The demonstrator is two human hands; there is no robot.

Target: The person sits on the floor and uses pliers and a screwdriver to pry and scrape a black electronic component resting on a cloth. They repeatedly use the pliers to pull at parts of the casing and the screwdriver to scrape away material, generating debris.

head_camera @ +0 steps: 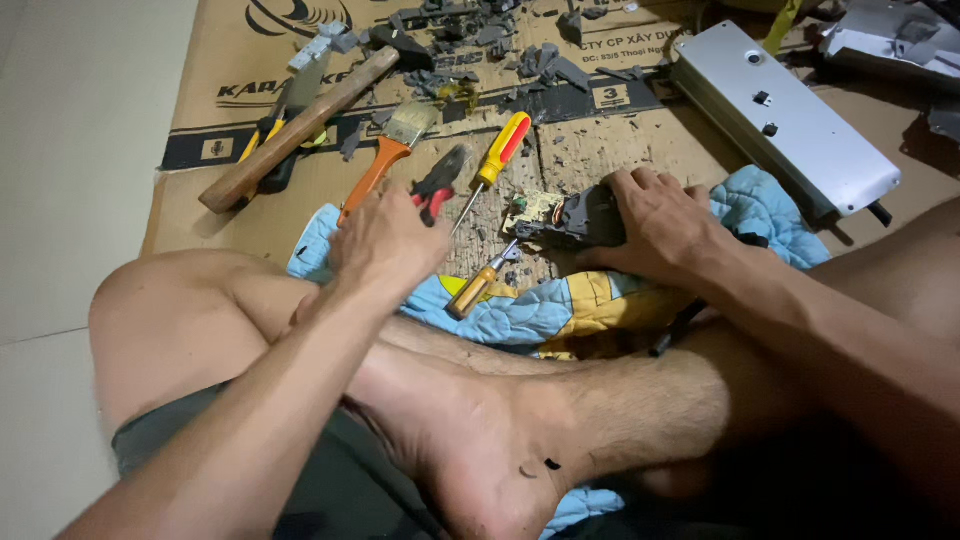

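Flattened cardboard [600, 150] covers a pale tiled floor [70, 150], with a blue and yellow quilted cloth [560, 305] spread over the person's crossed legs. At far left a wooden-handled hammer [300, 130] lies aslant, then a paintbrush with an orange handle [385, 150]. The left hand [385, 240] rests with fingers curled at the red-handled pliers [437, 185]; whether it actually grips them cannot be told, as the hand hides the handles. Just beside them lies a screwdriver with a yellow and red handle [495, 160], and a smaller yellow-handled screwdriver [475, 290] rests on the cloth. The right hand [655, 220] is spread over a dark grey plastic part with a small circuit board [570, 218], pressing it to the cardboard. Grey plastic fragments [480, 50] are scattered above, so much breaking apart looks done, while this piece remains partly whole. At right lies a long silver metal housing [785, 115].
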